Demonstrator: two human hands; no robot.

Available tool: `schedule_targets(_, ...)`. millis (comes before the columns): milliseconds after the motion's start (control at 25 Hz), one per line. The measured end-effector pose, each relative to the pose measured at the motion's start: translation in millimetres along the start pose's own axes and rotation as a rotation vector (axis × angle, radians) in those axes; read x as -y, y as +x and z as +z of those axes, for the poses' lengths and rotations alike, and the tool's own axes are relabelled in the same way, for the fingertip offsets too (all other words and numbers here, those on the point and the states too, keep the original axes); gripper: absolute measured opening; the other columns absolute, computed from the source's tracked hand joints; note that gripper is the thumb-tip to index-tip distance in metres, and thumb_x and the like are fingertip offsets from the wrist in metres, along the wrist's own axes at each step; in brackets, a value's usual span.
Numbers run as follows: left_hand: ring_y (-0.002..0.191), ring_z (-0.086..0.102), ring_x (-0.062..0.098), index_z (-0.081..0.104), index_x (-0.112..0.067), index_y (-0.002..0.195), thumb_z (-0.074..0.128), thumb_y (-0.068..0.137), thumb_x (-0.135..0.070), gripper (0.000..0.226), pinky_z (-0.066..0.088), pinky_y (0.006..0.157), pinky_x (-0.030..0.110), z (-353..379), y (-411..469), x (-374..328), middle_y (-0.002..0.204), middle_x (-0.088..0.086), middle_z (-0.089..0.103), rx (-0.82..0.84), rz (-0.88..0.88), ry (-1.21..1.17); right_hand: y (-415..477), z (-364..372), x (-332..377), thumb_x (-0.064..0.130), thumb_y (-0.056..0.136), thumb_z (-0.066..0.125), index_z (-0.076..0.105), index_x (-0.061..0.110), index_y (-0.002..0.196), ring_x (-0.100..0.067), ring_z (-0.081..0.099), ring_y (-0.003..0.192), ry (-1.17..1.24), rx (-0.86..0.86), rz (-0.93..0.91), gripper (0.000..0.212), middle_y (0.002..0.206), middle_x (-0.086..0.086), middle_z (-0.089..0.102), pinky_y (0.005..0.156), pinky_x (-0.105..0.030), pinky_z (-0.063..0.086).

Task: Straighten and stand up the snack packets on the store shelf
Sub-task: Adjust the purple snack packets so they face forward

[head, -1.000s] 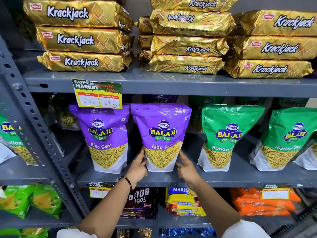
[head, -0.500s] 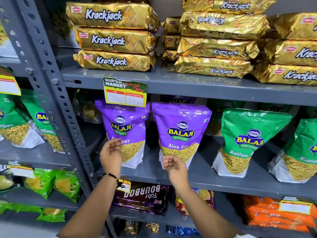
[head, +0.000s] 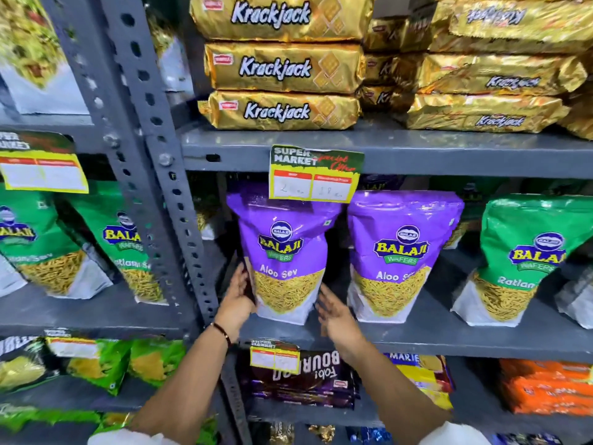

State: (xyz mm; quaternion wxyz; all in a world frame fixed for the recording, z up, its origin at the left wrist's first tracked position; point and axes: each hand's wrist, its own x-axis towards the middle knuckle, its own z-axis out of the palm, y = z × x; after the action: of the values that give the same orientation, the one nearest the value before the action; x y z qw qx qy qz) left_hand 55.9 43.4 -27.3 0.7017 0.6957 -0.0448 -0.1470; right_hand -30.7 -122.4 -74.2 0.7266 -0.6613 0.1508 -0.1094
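While your left hand (head: 236,298) already lies flat against the left edge of the left purple packet (head: 282,255), your right hand (head: 335,313) is open and just beside its lower right corner; whether it touches the packet I cannot tell. So the packet sits between your two hands, and neither hand is closed around it: the left one presses with open fingers, the right one waits with spread fingers.

That packet stands on the middle shelf (head: 417,337), near the front edge, just right of the grey post (head: 150,175). Its long axis runs up and down, and the top part leans a little to the left and reaches behind the price tag (head: 316,175). Its lower part is narrow between your palms, the top is wider.

To my judgement, the left hand is the nearer one and must give the push toward the right, while the right hand only stops the base from sliding. Be careful with the second purple packet (head: 402,252), which stands near on the right and already looks straight.
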Motion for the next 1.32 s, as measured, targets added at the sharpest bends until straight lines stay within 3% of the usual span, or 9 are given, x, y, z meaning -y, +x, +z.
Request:
schedule_targets(120, 0.117, 0.039, 0.016, 0.027, -0.007, 0.138, 0.026, 0.066, 0.035, 0.082, 0.029, 0.107, 0.053, -3, -1, -1, 0.143, 0.014, 0.036, 0.015, -0.006, -0.01, -3, 9, 4, -0.023, 0.085, 0.023, 0.015, 0.003, 0.14, -0.03, 0.026, 0.139, 0.063, 0.008, -0.008, 0.061, 0.152, -0.019, 0.019, 0.069, 0.001, 0.043)
schedule_targets(240, 0.121, 0.039, 0.016, 0.028, -0.012, 0.139, 0.031, 0.072, 0.029, 0.079, 0.032, 0.109, 0.048, -2, -7, 3, 0.144, 0.01, 0.037, -0.021, -0.008, -0.014, -7, 14, 8, -0.024, 0.082, 0.021, 0.018, 0.013, 0.141, -0.024, 0.032, 0.136, 0.004, 0.047, 0.021, 0.07, 0.149, -0.009, 0.028, 0.046, -0.003, 0.042)
schedule_targets(320, 0.124, 0.04, 0.015, 0.026, -0.013, 0.14, 0.033, 0.074, 0.027, 0.077, 0.033, 0.11, 0.044, 1, -13, 3, 0.143, 0.006, 0.039, -0.036, -0.007, -0.027, -9, 17, 13, -0.027, 0.078, 0.021, 0.018, 0.015, 0.142, -0.02, 0.038, 0.13, -0.015, 0.066, 0.032, 0.076, 0.149, -0.008, 0.03, 0.042, -0.004, 0.04)
schedule_targets(520, 0.115, 0.041, 0.011, 0.023, -0.019, 0.141, 0.028, 0.072, 0.029, 0.084, 0.034, 0.108, 0.04, -1, -14, 2, 0.142, 0.005, 0.042, -0.029, -0.009, -0.02, -7, 23, 21, -0.029, 0.076, 0.022, 0.017, 0.011, 0.141, -0.007, 0.051, 0.087, -0.015, 0.075, 0.04, 0.077, 0.146, -0.015, 0.034, 0.042, -0.007, 0.043)
schedule_targets(640, 0.114, 0.041, 0.011, 0.021, -0.019, 0.142, 0.031, 0.073, 0.028, 0.084, 0.037, 0.106, 0.04, 0, -14, 0, 0.142, 0.005, 0.041, -0.029, -0.016, -0.008, -3, 24, 18, -0.026, 0.08, 0.023, 0.018, 0.016, 0.142, -0.023, 0.051, 0.109, -0.02, 0.058, 0.037, 0.074, 0.148, -0.016, 0.033, 0.041, -0.008, 0.043)
schedule_targets(800, 0.124, 0.04, 0.015, 0.015, -0.022, 0.144, 0.028, 0.072, 0.029, 0.089, 0.046, 0.087, 0.032, -1, -12, -2, 0.147, 0.002, 0.035, -0.021, -0.028, 0.008, -1, 25, 18, -0.02, 0.085, 0.022, 0.02, 0.015, 0.141, -0.032, 0.042, 0.128, 0.062, 0.046, 0.083, 0.067, 0.147, -0.016, 0.034, 0.04, -0.008, 0.043)
schedule_targets(920, 0.125, 0.04, 0.017, 0.013, -0.022, 0.144, 0.03, 0.073, 0.027, 0.088, 0.038, 0.102, 0.042, 0, -10, -4, 0.147, 0.003, 0.035, -0.007, -0.008, 0.016, 2, 25, 15, -0.018, 0.086, 0.023, 0.023, 0.017, 0.141, -0.03, 0.044, 0.127, 0.076, 0.012, 0.101, 0.065, 0.146, -0.012, 0.036, 0.039, -0.008, 0.043)
schedule_targets(1040, 0.123, 0.042, 0.02, 0.014, -0.022, 0.144, 0.034, 0.076, 0.023, 0.084, 0.044, 0.094, 0.044, 4, -10, -8, 0.145, 0.003, 0.038, -0.003, 0.018, 0.02, 7, 24, 10, -0.024, 0.079, 0.023, 0.023, 0.022, 0.141, -0.026, 0.045, 0.128, -0.008, 0.006, 0.099, 0.077, 0.141, -0.003, 0.04, 0.037, -0.009, 0.04)
schedule_targets(1320, 0.131, 0.038, 0.022, 0.013, -0.02, 0.144, 0.033, 0.076, 0.025, 0.084, 0.032, 0.11, 0.048, 1, -7, -4, 0.148, 0.006, 0.035, -0.016, -0.024, -0.002, 18, 24, -3, -0.019, 0.077, 0.026, 0.025, 0.037, 0.138, -0.027, 0.056, 0.118, -0.09, -0.026, 0.121, 0.083, 0.129, 0.008, 0.052, 0.033, -0.02, 0.025)
